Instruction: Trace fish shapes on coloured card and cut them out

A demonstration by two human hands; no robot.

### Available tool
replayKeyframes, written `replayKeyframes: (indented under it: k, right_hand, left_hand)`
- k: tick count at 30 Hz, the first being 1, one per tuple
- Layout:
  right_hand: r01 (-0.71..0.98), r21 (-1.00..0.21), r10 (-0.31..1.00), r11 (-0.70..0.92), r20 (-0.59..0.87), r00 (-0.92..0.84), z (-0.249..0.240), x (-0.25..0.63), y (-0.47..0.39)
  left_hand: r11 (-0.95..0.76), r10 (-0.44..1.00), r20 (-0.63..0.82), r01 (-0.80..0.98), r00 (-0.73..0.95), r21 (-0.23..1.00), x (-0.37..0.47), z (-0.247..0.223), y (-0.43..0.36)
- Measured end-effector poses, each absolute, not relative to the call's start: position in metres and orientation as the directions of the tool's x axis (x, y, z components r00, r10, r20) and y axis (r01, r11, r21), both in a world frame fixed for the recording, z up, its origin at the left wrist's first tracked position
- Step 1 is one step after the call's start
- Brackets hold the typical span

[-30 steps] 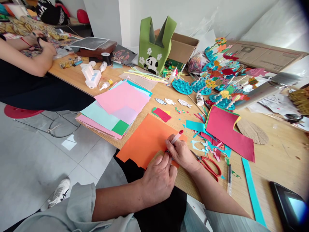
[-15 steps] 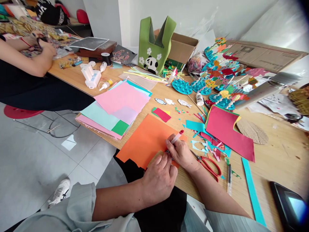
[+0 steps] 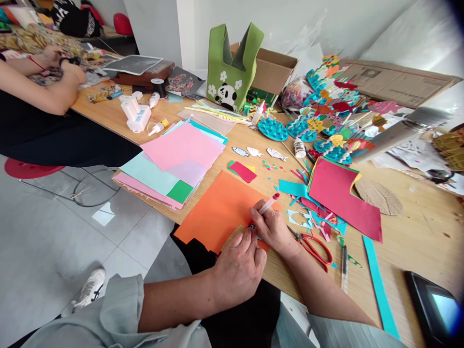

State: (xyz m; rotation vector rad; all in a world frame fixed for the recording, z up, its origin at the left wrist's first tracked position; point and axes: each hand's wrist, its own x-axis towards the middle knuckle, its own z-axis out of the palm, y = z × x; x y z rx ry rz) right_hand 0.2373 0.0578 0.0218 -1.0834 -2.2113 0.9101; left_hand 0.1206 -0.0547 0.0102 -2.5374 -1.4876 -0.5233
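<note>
A marker (image 3: 270, 203) with a red end is gripped in my right hand (image 3: 272, 229), its tip low and hidden by the fingers. Under both hands lies a small paper cutout with a drawn eye (image 3: 251, 226), mostly covered. My left hand (image 3: 239, 266) presses it down with closed fingers. Beneath them the orange sheet (image 3: 217, 208) has a piece cut away along its near edge. Red-handled scissors (image 3: 315, 249) rest beside my right wrist. Beyond the orange sheet are several paper fish (image 3: 254, 152) and a red paper piece (image 3: 243, 171).
Stacked coloured paper (image 3: 183, 145) lies left, red paper (image 3: 344, 198) and scraps right. Behind stand a green panda bag (image 3: 226, 72), blue stands with paper fish (image 3: 273, 129) and a metal bottle (image 3: 402, 128). A pen (image 3: 344, 268) lies near a dark device (image 3: 431, 304). Another person's arm (image 3: 47, 87) is at left.
My right hand and the marker have shifted slightly, the marker's red end moving a little right and up. More of the drawn eye shows. My left hand stays in place.
</note>
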Motion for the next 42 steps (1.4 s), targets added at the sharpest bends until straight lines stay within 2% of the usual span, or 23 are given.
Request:
replayKeyframes:
  k: [11, 28, 42]
  right_hand:
    - [0.457, -0.755, 0.805, 0.47, 0.153, -0.574, 0.0259, 0.2369, 0.0568]
    - [0.509, -0.679, 0.782, 0.53, 0.159, -0.602, 0.0205, 0.2375, 0.0571]
    - [0.479, -0.751, 0.837, 0.454, 0.174, -0.519, 0.0233, 0.2376, 0.0559]
  left_hand:
    - [-0.501, 0.814, 0.353, 0.865, 0.461, 0.025, 0.1186, 0.014, -0.0548]
    - [-0.502, 0.817, 0.354, 0.864, 0.455, 0.049, 0.1198, 0.0118, -0.0547]
    - [-0.496, 0.807, 0.392, 0.867, 0.441, 0.044, 0.1204, 0.0087, -0.055]
